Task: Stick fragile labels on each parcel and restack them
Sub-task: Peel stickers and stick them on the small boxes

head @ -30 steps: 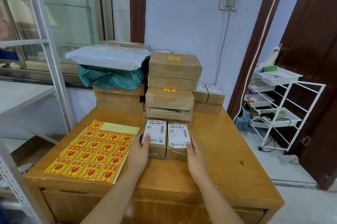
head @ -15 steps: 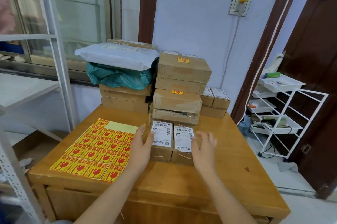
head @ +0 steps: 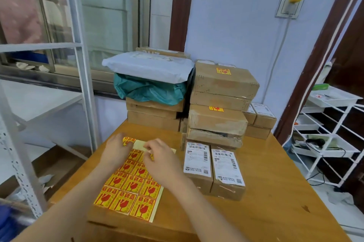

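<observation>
Indoors, wooden table beside window.

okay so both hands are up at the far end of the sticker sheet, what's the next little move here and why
Probably peel one sticker free and carry it to the nearer small parcel. Both hands, left and right, work the far edge of the sticker sheet, where one label looks partly lifted. The two small parcels beside the sheet show only white shipping labels, while two stacked boxes behind already carry yellow ones.
</observation>
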`<state>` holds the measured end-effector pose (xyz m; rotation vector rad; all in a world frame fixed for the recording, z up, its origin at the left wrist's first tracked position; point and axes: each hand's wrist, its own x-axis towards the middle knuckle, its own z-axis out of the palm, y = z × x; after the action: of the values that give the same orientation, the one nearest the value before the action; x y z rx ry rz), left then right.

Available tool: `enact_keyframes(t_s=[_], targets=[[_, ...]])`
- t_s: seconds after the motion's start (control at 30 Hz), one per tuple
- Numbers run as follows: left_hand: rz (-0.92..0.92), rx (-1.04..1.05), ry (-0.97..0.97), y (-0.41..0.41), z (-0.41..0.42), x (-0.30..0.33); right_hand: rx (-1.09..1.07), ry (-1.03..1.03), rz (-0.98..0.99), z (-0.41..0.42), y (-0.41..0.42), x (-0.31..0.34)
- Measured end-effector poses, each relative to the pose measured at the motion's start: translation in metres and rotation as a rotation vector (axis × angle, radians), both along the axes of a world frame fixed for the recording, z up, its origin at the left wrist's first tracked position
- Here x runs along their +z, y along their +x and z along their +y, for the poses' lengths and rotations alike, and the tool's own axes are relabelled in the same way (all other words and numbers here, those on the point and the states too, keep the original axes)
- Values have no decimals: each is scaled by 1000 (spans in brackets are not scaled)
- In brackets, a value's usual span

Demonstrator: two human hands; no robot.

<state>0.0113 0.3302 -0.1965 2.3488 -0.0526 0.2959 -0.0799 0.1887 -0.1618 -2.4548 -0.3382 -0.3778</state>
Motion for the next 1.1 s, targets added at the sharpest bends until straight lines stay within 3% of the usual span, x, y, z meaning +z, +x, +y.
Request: enact_keyframes(t_s=[0.2,0.37,0.53,1.1], targets=[[185,42,13,54,30,-13,-83,-49,193,29,49,-25],[127,-35,30,79,35,-28,-154,-9,214,33,86,-36],[85,-48,197,87,40,-43,-151,27,219,35,116,-42],[-29,-62,-23,82,38,-42,-119,131,142,39,135,-83]])
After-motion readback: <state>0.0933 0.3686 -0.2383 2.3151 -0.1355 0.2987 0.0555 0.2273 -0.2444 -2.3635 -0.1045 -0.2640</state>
